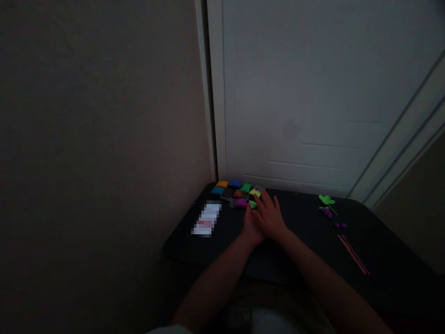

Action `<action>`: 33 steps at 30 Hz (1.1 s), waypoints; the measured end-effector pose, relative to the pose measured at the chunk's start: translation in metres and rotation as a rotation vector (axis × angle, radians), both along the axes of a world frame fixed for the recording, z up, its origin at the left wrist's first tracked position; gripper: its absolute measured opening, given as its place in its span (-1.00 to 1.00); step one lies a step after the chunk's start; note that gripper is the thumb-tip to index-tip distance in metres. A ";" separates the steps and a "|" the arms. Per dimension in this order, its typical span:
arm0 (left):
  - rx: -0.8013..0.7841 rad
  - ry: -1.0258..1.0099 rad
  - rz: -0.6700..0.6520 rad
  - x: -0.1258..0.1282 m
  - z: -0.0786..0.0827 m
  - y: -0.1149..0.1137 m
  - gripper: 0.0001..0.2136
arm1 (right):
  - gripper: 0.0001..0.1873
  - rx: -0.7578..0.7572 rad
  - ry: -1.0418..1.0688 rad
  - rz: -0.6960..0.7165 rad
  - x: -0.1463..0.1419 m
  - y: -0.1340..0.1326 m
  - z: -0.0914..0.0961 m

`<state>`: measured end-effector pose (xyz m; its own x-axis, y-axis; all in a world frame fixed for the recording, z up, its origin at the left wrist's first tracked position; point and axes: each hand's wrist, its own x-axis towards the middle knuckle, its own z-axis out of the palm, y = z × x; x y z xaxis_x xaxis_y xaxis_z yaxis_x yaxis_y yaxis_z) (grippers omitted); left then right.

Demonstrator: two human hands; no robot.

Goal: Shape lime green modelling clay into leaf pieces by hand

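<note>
Over the dark table, my right hand (270, 217) lies across my left hand (253, 228), palm to palm. The right fingers are stretched out and somewhat apart. My left hand is underneath, looking flat, with its fingers partly covered. Whether anything sits between the palms is hidden. Just beyond my fingertips are small packets of coloured modelling clay: a yellow packet (255, 193), a light green packet (252, 204) and a purple packet (241, 203) are closest. Farther back lie an orange packet (222, 184) and a blue packet (235, 183).
On the right of the table (295, 208) lie a green clover-like shape (327, 200), a purple clustered piece (327, 213), small purple balls (340, 225) and pink sticks (352, 254). A blurred white sheet (207, 219) is at left. A wall (139, 116) and white door (295, 93) border the table.
</note>
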<state>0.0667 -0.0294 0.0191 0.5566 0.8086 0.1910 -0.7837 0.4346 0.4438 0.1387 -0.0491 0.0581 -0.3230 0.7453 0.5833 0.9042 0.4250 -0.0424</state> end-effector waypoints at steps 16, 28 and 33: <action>-0.059 -0.005 -0.036 0.000 -0.003 0.003 -0.40 | -0.44 -0.098 -0.010 0.080 0.008 -0.017 -0.015; -0.084 -0.005 0.024 -0.001 0.007 -0.005 -0.40 | -0.46 -0.106 0.048 -0.041 0.009 0.002 -0.015; -0.185 0.076 0.118 0.002 0.004 -0.013 -0.51 | -0.39 -0.099 -0.108 0.218 -0.004 -0.042 -0.017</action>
